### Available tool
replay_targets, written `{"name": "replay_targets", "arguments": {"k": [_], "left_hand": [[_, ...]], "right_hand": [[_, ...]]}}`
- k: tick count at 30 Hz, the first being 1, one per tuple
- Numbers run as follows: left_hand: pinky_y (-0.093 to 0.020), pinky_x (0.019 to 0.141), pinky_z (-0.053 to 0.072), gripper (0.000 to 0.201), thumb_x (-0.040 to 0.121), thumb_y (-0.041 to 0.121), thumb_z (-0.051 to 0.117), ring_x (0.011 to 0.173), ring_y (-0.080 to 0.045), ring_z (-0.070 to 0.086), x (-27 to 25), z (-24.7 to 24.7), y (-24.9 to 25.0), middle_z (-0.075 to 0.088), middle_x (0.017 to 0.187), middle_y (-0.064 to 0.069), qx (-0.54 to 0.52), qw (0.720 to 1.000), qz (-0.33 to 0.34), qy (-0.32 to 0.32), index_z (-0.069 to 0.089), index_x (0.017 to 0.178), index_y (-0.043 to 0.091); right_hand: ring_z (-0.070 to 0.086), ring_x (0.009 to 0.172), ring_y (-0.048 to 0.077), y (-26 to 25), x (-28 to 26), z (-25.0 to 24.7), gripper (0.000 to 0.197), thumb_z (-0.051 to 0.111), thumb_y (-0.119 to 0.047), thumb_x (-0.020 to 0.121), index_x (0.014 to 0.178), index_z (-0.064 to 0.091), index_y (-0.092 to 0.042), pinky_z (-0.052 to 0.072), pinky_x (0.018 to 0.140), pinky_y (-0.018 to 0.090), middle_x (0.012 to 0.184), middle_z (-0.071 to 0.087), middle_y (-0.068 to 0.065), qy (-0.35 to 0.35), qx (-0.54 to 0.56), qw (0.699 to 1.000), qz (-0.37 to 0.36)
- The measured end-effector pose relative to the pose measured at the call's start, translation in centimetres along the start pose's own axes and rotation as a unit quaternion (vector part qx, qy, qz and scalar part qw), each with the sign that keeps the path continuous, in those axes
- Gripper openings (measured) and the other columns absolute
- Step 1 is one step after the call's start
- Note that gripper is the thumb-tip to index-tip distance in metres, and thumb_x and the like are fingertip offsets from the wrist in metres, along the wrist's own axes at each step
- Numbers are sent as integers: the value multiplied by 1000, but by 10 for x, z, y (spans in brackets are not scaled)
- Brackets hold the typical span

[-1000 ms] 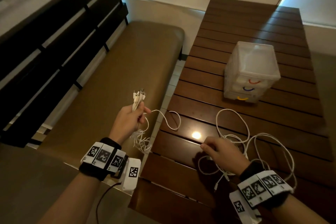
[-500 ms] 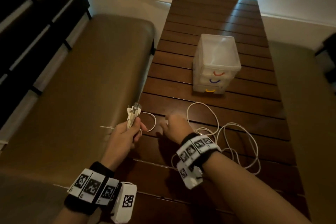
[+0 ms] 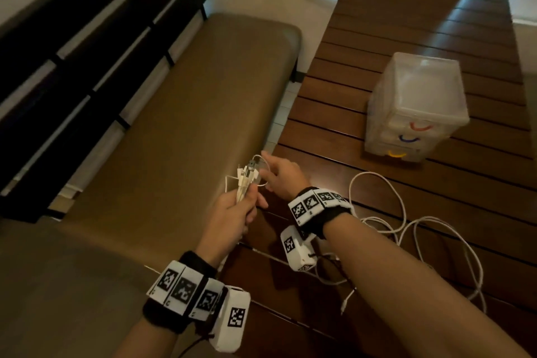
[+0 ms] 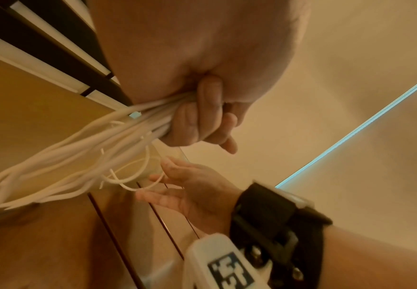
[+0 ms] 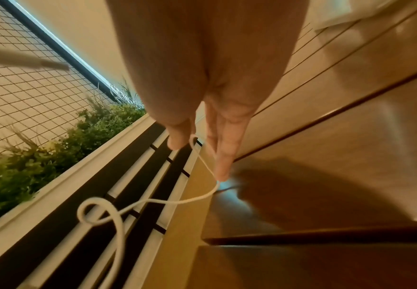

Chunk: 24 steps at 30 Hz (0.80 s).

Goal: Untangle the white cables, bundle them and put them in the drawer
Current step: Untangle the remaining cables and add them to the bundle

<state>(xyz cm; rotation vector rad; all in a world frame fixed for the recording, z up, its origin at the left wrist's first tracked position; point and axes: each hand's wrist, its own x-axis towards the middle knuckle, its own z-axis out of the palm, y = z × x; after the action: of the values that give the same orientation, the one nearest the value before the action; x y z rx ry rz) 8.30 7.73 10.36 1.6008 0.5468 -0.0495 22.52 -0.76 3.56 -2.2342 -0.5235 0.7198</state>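
my left hand (image 3: 232,213) has its grip curled tight round the gathered cables (image 4: 83,154), plug ends (image 3: 247,176) sticking up above the fist, over the edge between bench (image 3: 180,125) and tabletop (image 3: 406,38). my right hand (image 3: 280,173) pinches one thin cable (image 5: 197,154) between thumb and fingertip, the other fingers nearly straight. the loose remainder (image 3: 406,227) lies looped on the tabletop, near the drawer unit (image 3: 415,107), all drawers closed. judgement: lay this strand's end flush with the plugs, keep the left fist firm, then draw slack in slowly so loops do not snag. against half a second ago, my right hand has risen from the tabletop to the plug ends.
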Motion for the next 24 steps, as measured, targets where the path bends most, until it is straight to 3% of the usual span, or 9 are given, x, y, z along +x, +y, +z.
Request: {"name": "replay_targets", "arguments": {"k": [2, 3, 7, 11, 14, 16, 18, 21, 24], "left_hand": [[-21, 42, 22, 44, 101, 36, 40, 43, -8, 29, -1, 0, -1, 38, 53, 3, -10, 1000, -7, 0, 63, 83, 3], [-21, 41, 21, 44, 101, 36, 40, 43, -7, 28, 0, 1, -1, 37, 53, 3, -15, 1000, -9, -2, 63, 83, 2], [-21, 41, 20, 45, 101, 37, 39, 43, -7, 25, 1, 8, 0, 36, 54, 2, -21, 1000, -7, -21, 62, 84, 2], [-17, 41, 23, 44, 101, 36, 39, 44, -6, 29, 0, 18, 1, 38, 54, 4, -15, 1000, -1, -27, 62, 85, 2], [-17, 41, 23, 43, 101, 34, 39, 44, -6, 29, -2, 22, 2, 38, 53, 4, -23, 999, 4, -24, 62, 82, 3], [-18, 41, 23, 43, 101, 34, 39, 43, -6, 29, -3, 24, 0, 38, 52, 3, -19, 1000, 8, -18, 62, 80, 4], [-17, 41, 23, 44, 101, 34, 39, 43, -6, 30, -5, 24, -3, 37, 53, 2, -10, 1000, 14, -15, 63, 80, 4], [-20, 42, 24, 45, 102, 35, 39, 45, -8, 30, -9, 19, -6, 38, 55, 1, -14, 1000, 16, -13, 63, 81, 4], [-22, 43, 22, 44, 101, 36, 40, 44, -9, 29, -9, 13, -6, 38, 54, 2, -24, 1000, 15, -4, 64, 79, 7]], "right_hand": [[55, 122, 28, 10, -6, -8, 58, 53, -18, 97, 152, 32, -21, 44, 102, 35, 133, 57, 11, 3, -72, 997, 7], [53, 124, 29, 19, -11, -14, 59, 51, -13, 97, 152, 31, -19, 43, 102, 35, 135, 55, 12, 10, -79, 997, 20], [67, 104, 22, 60, -44, -49, 48, 49, -1, 89, 132, 58, -19, 49, 94, 28, 113, 71, 6, 8, -70, 994, 80], [69, 95, 26, 75, -71, -68, 21, 55, -16, 95, 110, 70, -11, 54, 89, 41, 103, 73, 11, -17, -104, 990, 90], [65, 101, 25, 56, -62, -53, 22, 55, -23, 96, 108, 71, -14, 51, 87, 35, 107, 72, 8, -30, -116, 991, 65], [64, 104, 26, 44, -41, -32, 28, 55, -24, 94, 117, 67, -14, 49, 89, 33, 112, 70, 8, -26, -82, 994, 68], [63, 104, 27, 30, -20, -15, 43, 56, -14, 91, 134, 55, -12, 54, 91, 42, 120, 65, 5, -37, 42, 993, 102], [64, 107, 33, 10, 2, 2, 53, 51, 6, 85, 133, 56, -17, 55, 89, 52, 119, 64, 6, -95, 165, 977, 100], [61, 116, 28, 6, 8, 6, 60, 49, 6, 86, 140, 52, -19, 52, 90, 35, 138, 56, 3, -63, 114, 990, 53]]}}
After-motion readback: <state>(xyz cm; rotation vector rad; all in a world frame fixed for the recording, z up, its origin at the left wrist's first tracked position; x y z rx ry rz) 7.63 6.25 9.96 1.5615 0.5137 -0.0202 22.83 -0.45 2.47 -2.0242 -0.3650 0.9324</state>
